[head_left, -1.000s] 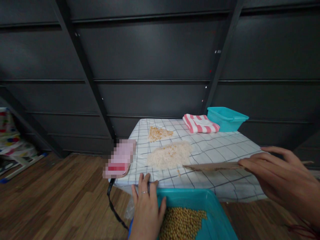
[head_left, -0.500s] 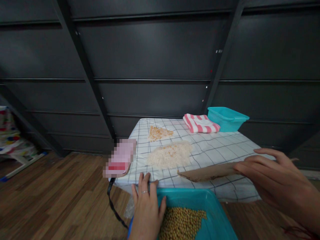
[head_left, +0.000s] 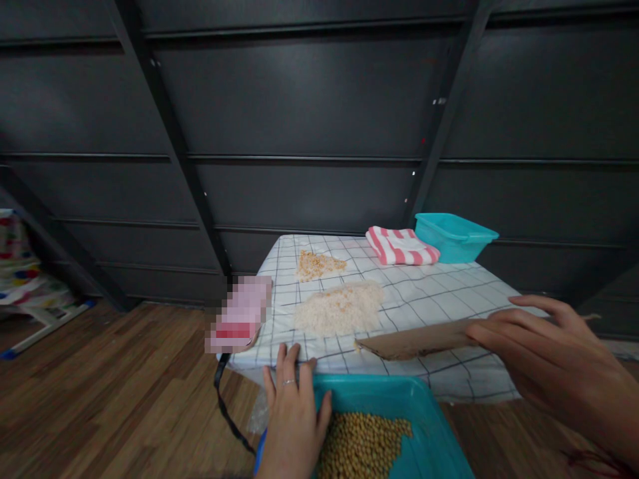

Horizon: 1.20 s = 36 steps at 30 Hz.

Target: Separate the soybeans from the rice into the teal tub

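My left hand (head_left: 294, 412), with a ring on one finger, grips the left rim of a teal plastic basin (head_left: 424, 399) at the table's near edge. Its thumb is inside the rim and its fingertips reach the cloth. Round yellowish-green beans (head_left: 364, 442), like soybeans, lie in the basin. My right hand (head_left: 539, 352) pinches a flat piece of brown cardboard (head_left: 419, 340), held low over the cloth right of the basin. The cardboard's left tip is near a spread of white rice-like grains (head_left: 342, 309). Beyond lies a smaller patch of yellow grains (head_left: 317, 265).
A checked white tablecloth (head_left: 444, 293) covers the table. A pink-and-white striped towel (head_left: 402, 246) and a second teal basin (head_left: 452, 236) stand at the back right. A pink blurred object (head_left: 244, 309) with a black strap sits at the left edge. A dark panelled wall rises behind.
The cardboard's lower edge has risen and tilted very slightly. Both hands otherwise keep their places, and the grain piles look the same.
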Tool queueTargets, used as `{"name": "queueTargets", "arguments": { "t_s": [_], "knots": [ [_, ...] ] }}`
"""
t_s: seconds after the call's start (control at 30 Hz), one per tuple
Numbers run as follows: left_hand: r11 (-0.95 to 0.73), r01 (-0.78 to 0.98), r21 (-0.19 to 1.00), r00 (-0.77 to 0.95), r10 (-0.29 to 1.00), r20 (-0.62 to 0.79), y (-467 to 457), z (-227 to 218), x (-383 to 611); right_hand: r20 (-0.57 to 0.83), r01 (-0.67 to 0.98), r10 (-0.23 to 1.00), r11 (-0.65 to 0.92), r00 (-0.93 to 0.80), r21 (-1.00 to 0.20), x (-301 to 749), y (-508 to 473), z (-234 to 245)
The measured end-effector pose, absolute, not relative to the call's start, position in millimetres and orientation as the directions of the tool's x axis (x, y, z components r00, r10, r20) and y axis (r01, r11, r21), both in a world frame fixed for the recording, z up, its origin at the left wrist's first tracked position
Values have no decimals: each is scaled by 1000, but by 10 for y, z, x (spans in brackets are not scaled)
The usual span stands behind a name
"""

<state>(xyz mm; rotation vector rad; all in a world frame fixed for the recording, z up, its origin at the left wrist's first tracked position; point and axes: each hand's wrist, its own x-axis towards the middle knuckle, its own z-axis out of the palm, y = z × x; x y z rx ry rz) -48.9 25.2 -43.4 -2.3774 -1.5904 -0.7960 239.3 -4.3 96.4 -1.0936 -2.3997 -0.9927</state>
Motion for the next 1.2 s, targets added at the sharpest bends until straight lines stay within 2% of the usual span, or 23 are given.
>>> {"name": "queueTargets", "arguments": {
  "t_s": [0.2,0.47,0.77,1.2],
  "knots": [
    [-381,909,168,230,796,560,247,-435,-437,568,763,512,480,-645,434,2369,-47,980],
    [-416,898,143,290,805,517,200,-410,-483,547,781,561,498,-622,377,2364,12,930],
    [-418,895,156,286,806,518,225,-447,-512,546,761,531,477,-648,439,2408,23,972],
    [-425,895,137,299,797,526,248,-466,-524,571,778,536,509,-622,369,2350,-30,955]
  ]
}}
